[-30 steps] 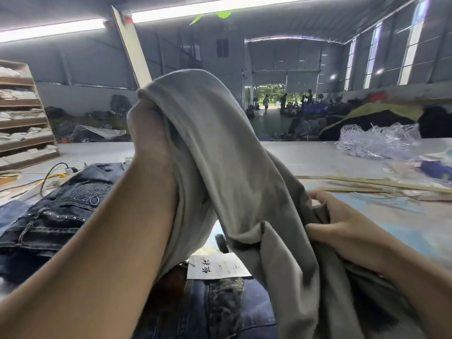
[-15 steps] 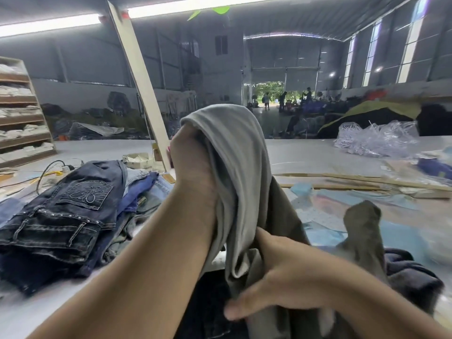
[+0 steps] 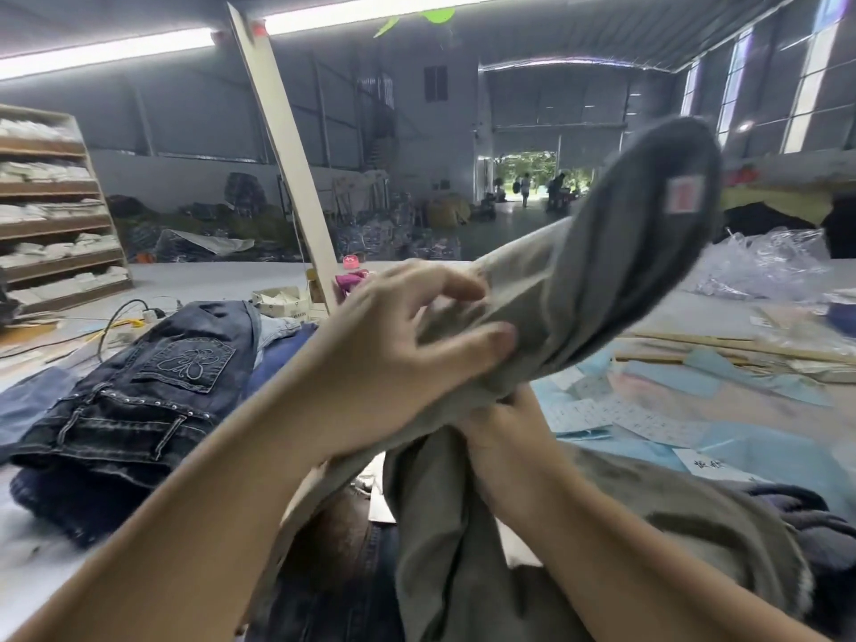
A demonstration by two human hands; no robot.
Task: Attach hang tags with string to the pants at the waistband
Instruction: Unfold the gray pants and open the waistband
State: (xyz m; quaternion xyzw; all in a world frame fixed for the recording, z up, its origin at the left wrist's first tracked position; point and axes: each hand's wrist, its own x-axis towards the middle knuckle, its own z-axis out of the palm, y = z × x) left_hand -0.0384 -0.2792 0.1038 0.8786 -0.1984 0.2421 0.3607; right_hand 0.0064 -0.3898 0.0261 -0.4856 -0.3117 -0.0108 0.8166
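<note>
From the head view, the soft grey-olive cotton pants (image 3: 579, 289) are lifted above the table, bunched between both hands; finding the waistband first would serve best. The left hand (image 3: 398, 363) clasps the fabric with thumb and curled fingers; the right hand (image 3: 500, 437) grips it below.

A large hall with grey metal walls (image 3: 194, 127) and a curved roof. Long tube lights (image 3: 106, 51) shine above. On the left stands a wooden shelf (image 3: 55, 224) with folded white cloth. Tall windows (image 3: 806, 85) are on the right, and an open door (image 3: 528, 178) far behind shows green trees.
</note>
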